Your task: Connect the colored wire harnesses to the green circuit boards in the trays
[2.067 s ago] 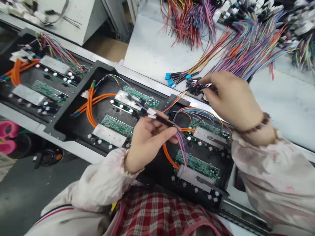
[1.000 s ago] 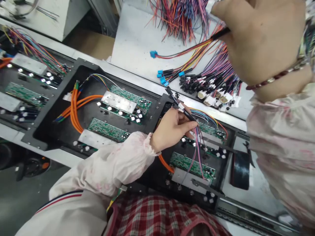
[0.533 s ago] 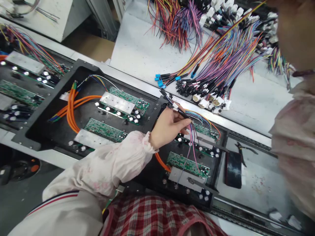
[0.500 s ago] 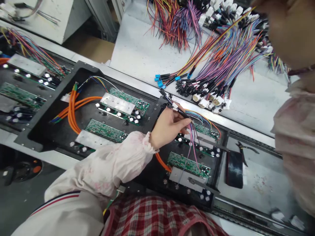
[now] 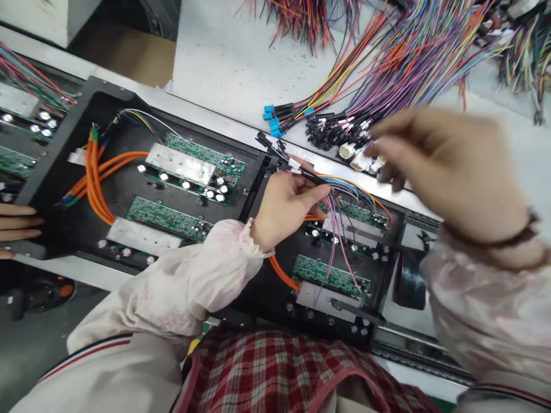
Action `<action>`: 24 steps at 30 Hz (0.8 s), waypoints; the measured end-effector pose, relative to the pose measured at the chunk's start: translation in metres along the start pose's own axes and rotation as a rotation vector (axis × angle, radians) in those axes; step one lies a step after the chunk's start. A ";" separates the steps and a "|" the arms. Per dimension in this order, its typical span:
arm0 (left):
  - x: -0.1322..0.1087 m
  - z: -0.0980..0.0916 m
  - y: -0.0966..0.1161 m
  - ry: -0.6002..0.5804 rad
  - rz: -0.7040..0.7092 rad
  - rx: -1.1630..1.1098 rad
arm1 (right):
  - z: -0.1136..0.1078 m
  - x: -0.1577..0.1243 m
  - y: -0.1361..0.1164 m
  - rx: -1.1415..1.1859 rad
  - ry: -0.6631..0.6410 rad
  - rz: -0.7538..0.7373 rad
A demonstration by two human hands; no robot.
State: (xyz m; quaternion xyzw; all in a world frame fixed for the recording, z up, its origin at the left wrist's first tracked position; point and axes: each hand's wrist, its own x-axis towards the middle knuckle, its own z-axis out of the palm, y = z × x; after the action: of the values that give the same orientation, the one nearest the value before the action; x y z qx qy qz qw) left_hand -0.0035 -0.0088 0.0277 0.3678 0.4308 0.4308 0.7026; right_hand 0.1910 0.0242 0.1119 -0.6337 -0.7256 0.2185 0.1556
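My left hand (image 5: 286, 201) is closed on a wire harness (image 5: 316, 179) with a black sleeve, a white tag and black plugs; its pink, purple and dark loose ends hang over the circuit boards. Beneath it lies a black housing (image 5: 279, 298) with a green circuit board (image 5: 331, 275) and metal plates. My right hand (image 5: 456, 166) is raised to the right of the harness, fingers bent and smeared by motion. No wire shows clearly in it. Behind its fingertips lies a pile of wire harnesses (image 5: 387, 86) with black and white connectors.
Another person's hand (image 5: 19, 229) rests at the left edge of a second black housing (image 5: 47, 155), which holds thick orange cables (image 5: 92, 183). Blue-plugged wires (image 5: 273, 120) lie on the bench. A dark block (image 5: 408, 281) sits right of the near housing, partly behind my right sleeve.
My right hand has come down and left from the upper right, away from the yellow and red wires it was near. My left hand keeps the harness. Another person's hand has appeared at left.
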 end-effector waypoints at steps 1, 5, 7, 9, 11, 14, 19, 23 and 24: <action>0.001 0.001 0.001 0.007 0.003 -0.009 | 0.011 -0.017 0.000 0.064 -0.071 0.005; 0.002 0.004 0.004 -0.032 -0.020 -0.063 | 0.046 -0.059 0.007 0.317 -0.162 0.089; 0.003 0.005 0.005 -0.061 -0.055 -0.064 | 0.055 -0.065 0.009 0.312 -0.066 0.105; 0.003 0.005 0.005 -0.070 -0.089 -0.031 | 0.059 -0.067 0.009 0.253 0.034 0.102; 0.002 0.004 0.004 -0.070 -0.104 -0.003 | 0.062 -0.066 0.008 0.197 0.089 0.091; 0.002 0.001 0.003 -0.056 -0.096 0.007 | 0.064 -0.068 0.008 0.116 0.153 0.093; 0.004 -0.003 0.001 -0.043 -0.074 0.000 | 0.057 -0.085 0.023 -0.035 0.130 0.107; 0.006 0.000 -0.001 0.068 -0.005 0.094 | 0.046 -0.108 0.034 -0.176 0.080 0.059; 0.006 0.001 -0.002 0.097 0.018 0.112 | 0.045 -0.112 0.033 -0.198 0.131 0.066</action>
State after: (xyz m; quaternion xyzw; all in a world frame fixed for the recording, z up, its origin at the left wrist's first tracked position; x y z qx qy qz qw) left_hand -0.0008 -0.0040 0.0250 0.3893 0.4845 0.4296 0.6552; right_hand 0.2135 -0.0883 0.0621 -0.6822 -0.7108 0.1091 0.1321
